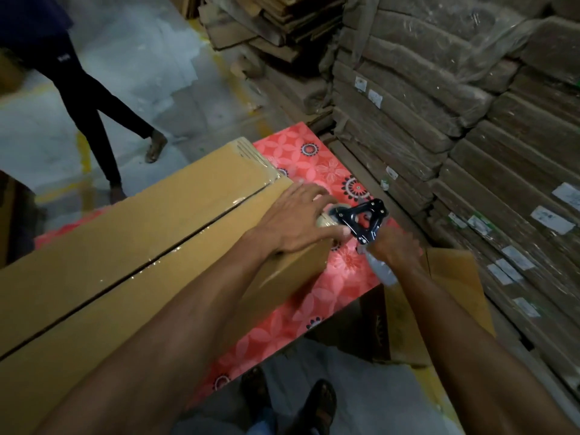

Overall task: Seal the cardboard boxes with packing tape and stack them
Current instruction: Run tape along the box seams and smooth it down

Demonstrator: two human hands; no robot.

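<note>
Cardboard box (125, 246) lies on the red floral table (317, 161) toward 9 o'clock, clear tape (188, 242) along its seam. Left hand (298, 218) rests flat, fingers straight, on its 3 o'clock end; right hand (396, 248) grips the tape dispenser (365, 221) just beyond.

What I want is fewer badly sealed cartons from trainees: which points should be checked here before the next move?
1. Long brown cardboard box lies flat on the red floral table cover: ok.
2. Clear glossy tape covers the visible top seam: ok.
3. Left hand rests flat on the box's near end, steadying it: ok.
4. Right hand grips the handle of the black metal tape dispenser: ok.
5. Tape carried down over the end face: cannot tell, the hands hide it.
6. Tape cut free from the roll: cannot tell.
</note>
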